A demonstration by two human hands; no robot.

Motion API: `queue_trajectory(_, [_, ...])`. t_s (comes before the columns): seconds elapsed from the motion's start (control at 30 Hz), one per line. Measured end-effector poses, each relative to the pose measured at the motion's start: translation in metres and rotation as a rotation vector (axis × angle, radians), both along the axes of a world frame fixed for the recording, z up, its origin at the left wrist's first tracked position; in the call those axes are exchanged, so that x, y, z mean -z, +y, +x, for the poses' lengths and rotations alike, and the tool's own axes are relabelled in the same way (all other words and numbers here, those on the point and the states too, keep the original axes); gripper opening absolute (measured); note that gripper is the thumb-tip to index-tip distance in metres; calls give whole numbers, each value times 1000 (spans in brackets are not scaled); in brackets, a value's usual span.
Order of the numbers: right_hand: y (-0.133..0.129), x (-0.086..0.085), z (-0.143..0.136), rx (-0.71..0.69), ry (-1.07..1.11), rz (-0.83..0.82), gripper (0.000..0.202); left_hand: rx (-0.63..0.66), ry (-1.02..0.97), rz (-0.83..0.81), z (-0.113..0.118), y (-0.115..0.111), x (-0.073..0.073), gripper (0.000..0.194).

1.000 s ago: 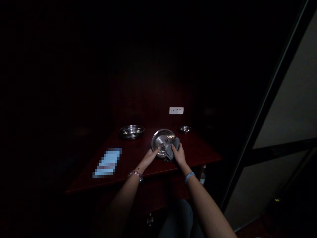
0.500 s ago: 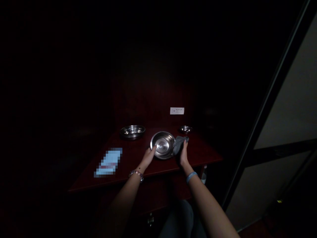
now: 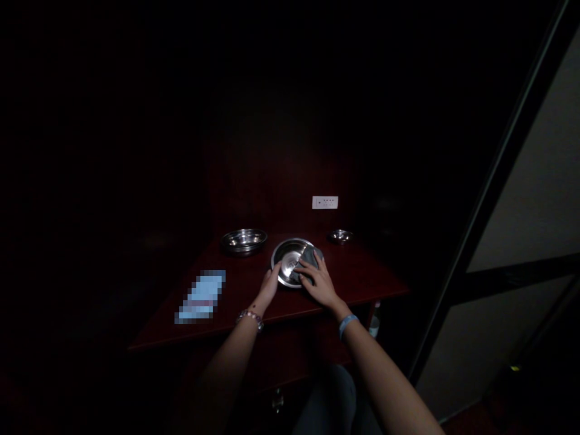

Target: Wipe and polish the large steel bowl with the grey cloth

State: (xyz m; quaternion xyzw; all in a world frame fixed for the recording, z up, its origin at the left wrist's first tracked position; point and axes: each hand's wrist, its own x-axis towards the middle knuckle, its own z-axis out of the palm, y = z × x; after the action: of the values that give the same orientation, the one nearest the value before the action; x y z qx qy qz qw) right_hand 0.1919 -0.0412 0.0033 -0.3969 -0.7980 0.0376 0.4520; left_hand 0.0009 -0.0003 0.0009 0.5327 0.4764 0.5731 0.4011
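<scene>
A shiny steel bowl (image 3: 286, 258) is tilted toward me over the dark red table (image 3: 348, 275). My left hand (image 3: 268, 287) grips its left rim, thumb on the inner side and fingers hidden behind. A grey cloth (image 3: 312, 256) lies against the right part of the bowl's inside. Over the cloth, my right hand (image 3: 319, 283) presses with its fingers spread, holding it to the metal.
Several stacked steel bowls (image 3: 243, 240) stand at the back left. A small steel bowl (image 3: 340, 236) sits back right, below a white wall socket (image 3: 325, 202). A blurred-out light blue item (image 3: 202, 296) lies front left. Below the table's right side is a bottle (image 3: 374, 320).
My right hand has moved left with the cloth, from the bowl's outer right side onto its inside. The bowl has shifted slightly left, still in my left hand.
</scene>
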Motion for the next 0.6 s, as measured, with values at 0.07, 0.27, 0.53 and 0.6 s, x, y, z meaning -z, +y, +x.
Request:
queue_trajectory(0.07, [-1, 0, -2, 8, -64, 35, 33, -16, -13, -43, -1, 2, 2, 46])
queue_trajectory(0.27, [-6, -3, -7, 20, -87, 94, 45, -42, -59, -16, -3, 8, 7, 50])
queue_trajectory(0.53, [-12, -8, 17, -67, -234, 59, 38, 1, -35, 25, -1, -9, -9, 56])
queue_trajectory(0.6, [-13, -6, 22, -60, -262, 54, 42, 29, -34, 37, 1, -13, -13, 57])
